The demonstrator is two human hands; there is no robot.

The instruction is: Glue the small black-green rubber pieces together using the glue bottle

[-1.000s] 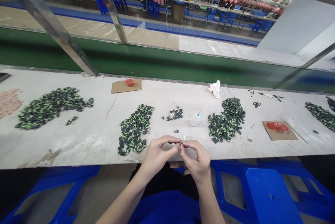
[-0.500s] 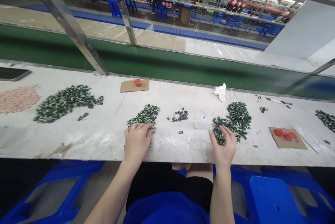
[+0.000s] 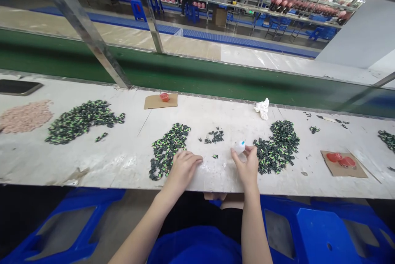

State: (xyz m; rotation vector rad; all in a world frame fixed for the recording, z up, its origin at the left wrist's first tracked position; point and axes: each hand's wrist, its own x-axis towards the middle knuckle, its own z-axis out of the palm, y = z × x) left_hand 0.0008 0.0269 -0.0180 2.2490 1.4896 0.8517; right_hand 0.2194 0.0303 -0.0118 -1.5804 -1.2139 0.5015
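My left hand [image 3: 182,168] lies on the white bench beside a pile of small black-and-green parts [image 3: 167,149], fingers curled with the tips near the pile's right edge; what it holds, if anything, is hidden. My right hand [image 3: 247,165] reaches to a small clear squeeze bottle with a blue tip [image 3: 240,147], thumb and fingers closing round it. A second pile of black-and-green parts [image 3: 277,147] lies just right of that hand. A small cluster of dark parts [image 3: 214,136] and one loose part [image 3: 214,156] lie between my hands.
A larger green-black pile [image 3: 82,119] and a pink pile [image 3: 24,116] lie to the left. Cardboard pieces carry a red cup [image 3: 163,97] and red lids [image 3: 339,160]. A crumpled white tissue [image 3: 262,108] sits at the back. Beyond runs a green conveyor belt [image 3: 197,75]. Blue crates stand below the bench.
My hands first pinched a small part together at the bench edge, then spread to the two piles. Now the left sits by its pile and the right has moved left onto the bottle.
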